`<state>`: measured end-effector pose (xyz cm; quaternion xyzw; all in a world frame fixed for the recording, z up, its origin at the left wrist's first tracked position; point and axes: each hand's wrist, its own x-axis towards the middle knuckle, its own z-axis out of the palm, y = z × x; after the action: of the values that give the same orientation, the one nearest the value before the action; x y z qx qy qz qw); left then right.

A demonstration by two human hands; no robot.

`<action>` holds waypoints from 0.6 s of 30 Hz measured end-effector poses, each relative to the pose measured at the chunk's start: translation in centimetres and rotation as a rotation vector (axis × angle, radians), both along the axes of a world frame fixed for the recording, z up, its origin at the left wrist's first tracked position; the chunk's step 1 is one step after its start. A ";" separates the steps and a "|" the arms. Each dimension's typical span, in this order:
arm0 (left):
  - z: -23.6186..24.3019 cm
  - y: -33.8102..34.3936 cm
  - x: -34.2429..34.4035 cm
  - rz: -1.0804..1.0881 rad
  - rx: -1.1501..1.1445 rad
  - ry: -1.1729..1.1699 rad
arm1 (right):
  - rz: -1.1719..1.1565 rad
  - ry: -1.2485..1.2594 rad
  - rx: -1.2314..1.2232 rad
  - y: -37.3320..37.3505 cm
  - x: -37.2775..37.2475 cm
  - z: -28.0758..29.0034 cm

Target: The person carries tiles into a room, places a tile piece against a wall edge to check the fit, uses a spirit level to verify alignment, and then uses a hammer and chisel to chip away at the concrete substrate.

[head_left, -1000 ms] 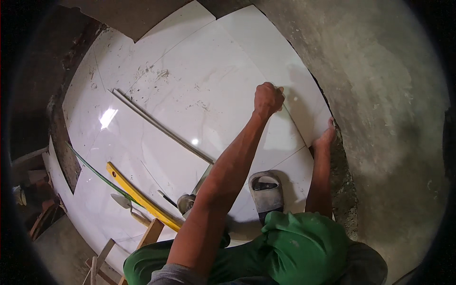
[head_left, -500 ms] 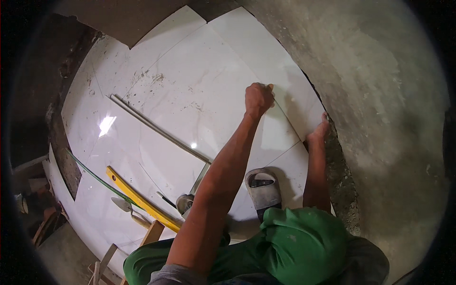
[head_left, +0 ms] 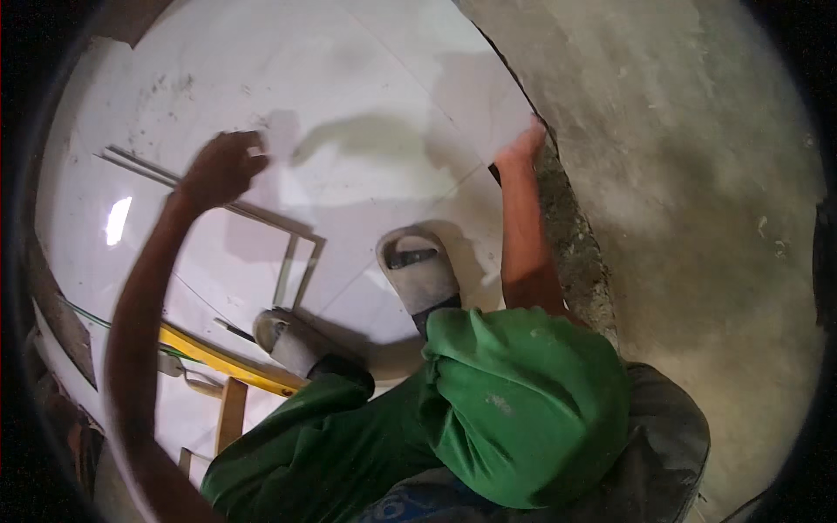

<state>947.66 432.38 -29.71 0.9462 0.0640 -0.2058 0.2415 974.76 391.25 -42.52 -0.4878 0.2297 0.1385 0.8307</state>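
Near the yellow level (head_left: pixel 229 363), 2 sandals (head_left: pixel 436 283) stand on tiles (head_left: pixel 375 170).

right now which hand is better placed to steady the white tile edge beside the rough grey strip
Probably the right: the right hand is at the edge of the white tile, next to the rough grey strip, while the left hand is well off to the left.

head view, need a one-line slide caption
Left hand above white floor tiles, right hand at their edge beside bare concrete, a long yellow bar lying at left.
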 end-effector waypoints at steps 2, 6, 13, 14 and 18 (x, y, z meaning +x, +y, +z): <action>4.0 0.7 -2.2 0.025 0.058 0.060 | -0.051 -0.022 -0.100 -2.4 1.6 -1.0; 7.1 0.6 -9.2 0.251 -0.017 0.097 | -0.047 0.057 -0.218 0.8 -1.7 3.3; 1.0 0.8 -15.3 0.438 -0.277 -0.050 | -0.012 -0.044 -0.272 -0.8 -0.2 1.6; 0.5 0.7 -15.8 0.388 -0.273 -0.058 | -0.030 -0.033 -0.234 -1.2 -0.1 1.4; -0.5 1.4 -17.2 0.364 -0.239 -0.079 | -0.089 0.066 -0.248 1.4 -2.0 2.3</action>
<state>930.45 433.80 -30.24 0.8911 0.1992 -0.1277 0.3873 972.77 392.67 -40.27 -0.5714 0.2938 0.0878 0.7613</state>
